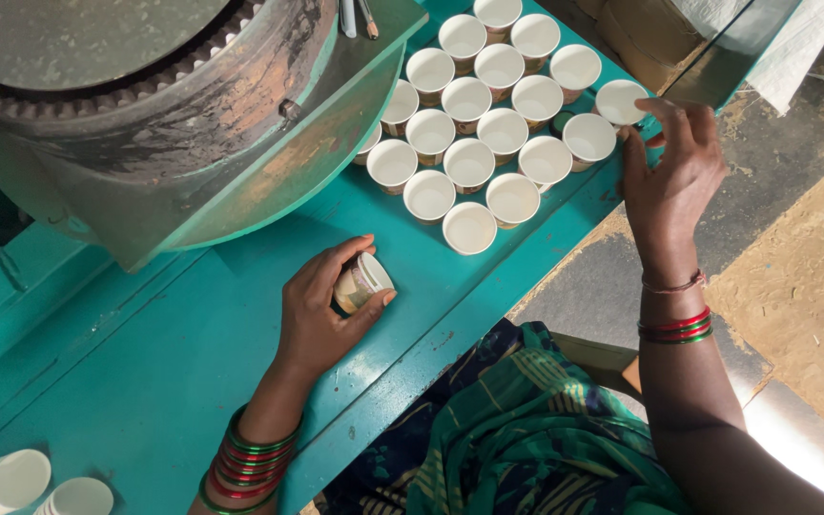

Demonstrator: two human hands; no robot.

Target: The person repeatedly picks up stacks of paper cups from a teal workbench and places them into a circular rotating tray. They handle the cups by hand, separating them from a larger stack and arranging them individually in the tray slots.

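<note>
— Well, our left hand (321,310) pinches a tilted paper cup (362,282) at six o'clock of the cup cluster (488,114)
— Right hand (665,176) fingertips pinch the edge cup (619,101) at three o'clock; a nudge could topple neighbours

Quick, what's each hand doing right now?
Left hand: closed around a paper cup lying on its side.
Right hand: fingertips pinching the rim of an upright cup.
</note>
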